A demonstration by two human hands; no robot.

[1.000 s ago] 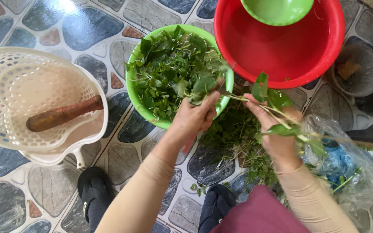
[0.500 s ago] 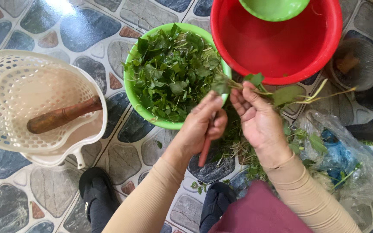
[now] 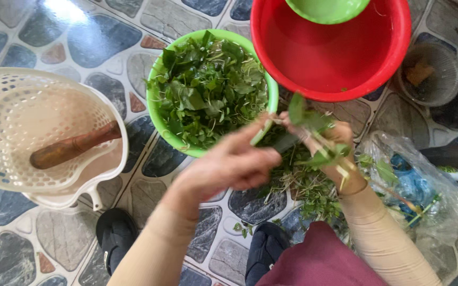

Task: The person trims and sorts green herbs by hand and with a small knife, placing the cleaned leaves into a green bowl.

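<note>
Glossy floor tiles printed like rounded cobbles, blue-grey with rust patches, fill my view from the head camera. At the middle sits one bright green plastic bowl [image 3: 157, 114], round and smooth, heaped with crumpled dark leaves. Just right of that bowl my left hand [image 3: 229, 164] has its fingers pinched narrow on the pale cut end of a leafy sprig [image 3: 314, 135]; my right hand [image 3: 340, 153] is closed around the same sprig further along, leaves poking out above the knuckles. The sprig's long axis runs roughly level — stem end toward the green bowl, leafy end away from it to the right. Below the sprig lies a loose pile of greens [image 3: 303, 185] on the tiles. Up and right of the green bowl I count one large red basin [image 3: 340, 58], slick-walled, with one smaller green dish [image 3: 327, 8] in it. Left of the bowl stands one cream perforated colander [image 3: 33, 114] holding one brown wooden pestle [image 3: 72, 145]. Far right, a crinkled clear plastic bag [image 3: 417, 182].
</note>
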